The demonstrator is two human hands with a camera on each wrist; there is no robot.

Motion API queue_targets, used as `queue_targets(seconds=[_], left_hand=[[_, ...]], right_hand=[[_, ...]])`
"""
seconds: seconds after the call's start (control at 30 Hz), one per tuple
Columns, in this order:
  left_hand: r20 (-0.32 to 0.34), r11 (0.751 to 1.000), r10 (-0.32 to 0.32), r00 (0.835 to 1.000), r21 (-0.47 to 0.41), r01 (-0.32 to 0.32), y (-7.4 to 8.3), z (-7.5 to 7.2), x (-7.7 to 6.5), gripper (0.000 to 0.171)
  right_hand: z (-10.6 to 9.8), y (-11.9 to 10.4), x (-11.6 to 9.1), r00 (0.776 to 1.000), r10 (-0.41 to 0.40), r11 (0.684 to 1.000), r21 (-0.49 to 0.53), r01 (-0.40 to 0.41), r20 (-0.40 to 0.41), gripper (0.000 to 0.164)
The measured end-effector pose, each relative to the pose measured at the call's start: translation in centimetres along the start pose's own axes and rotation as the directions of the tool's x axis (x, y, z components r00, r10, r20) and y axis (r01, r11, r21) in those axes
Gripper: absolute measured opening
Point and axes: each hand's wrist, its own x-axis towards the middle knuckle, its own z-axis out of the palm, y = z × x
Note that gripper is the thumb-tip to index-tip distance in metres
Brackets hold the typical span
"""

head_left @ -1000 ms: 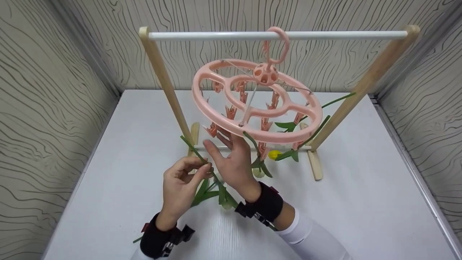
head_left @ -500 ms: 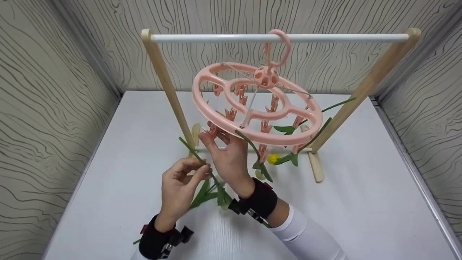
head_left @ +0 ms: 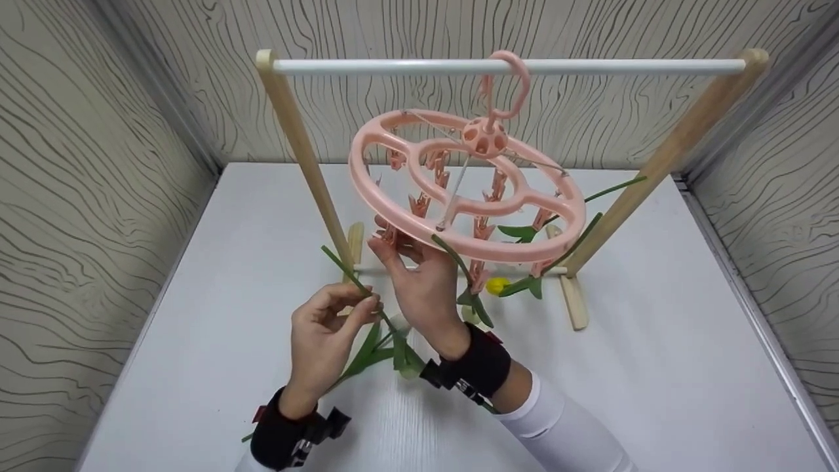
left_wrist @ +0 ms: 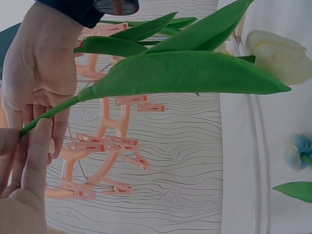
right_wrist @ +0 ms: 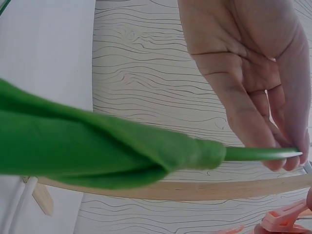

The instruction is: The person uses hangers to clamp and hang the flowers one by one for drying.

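Left hand (head_left: 326, 337) pinching white tulip (left_wrist: 195, 73) by stem (left_wrist: 62, 108), right hand (head_left: 426, 288) pinching pink clip (right_wrist: 285, 218), clip under round pink hanger (head_left: 488, 207), hanger hooked over white rod (head_left: 393, 67)

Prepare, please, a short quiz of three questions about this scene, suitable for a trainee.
1. True or false: the left hand pinches a green stem.
2. Fill in: the pink hanger hooks over a white horizontal ____.
3. What do the fingers of the right hand hold?

Key: 1. True. 2. Bar. 3. A pink clip below the hanger's ring.
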Motion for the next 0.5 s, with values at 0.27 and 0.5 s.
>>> queue_targets(seconds=[0.27,0.5], left_hand=[[0.006,1.000,0.030,1.000,-0.003,-0.030,0.2,-0.2,0.2,0.012],[0.018,0.998,0.048,0.999,0.035,-0.049,0.7,0.0,0.8,0.012]], right_hand=[[-1.0,-0.5,-0.9,0.998,0.030,1.000,0.007,-0.030,0.060,0.038],[-2.3,-1.1,-1.5,0.994,0.033,0.999,0.019,-0.036,0.105,0.040]])
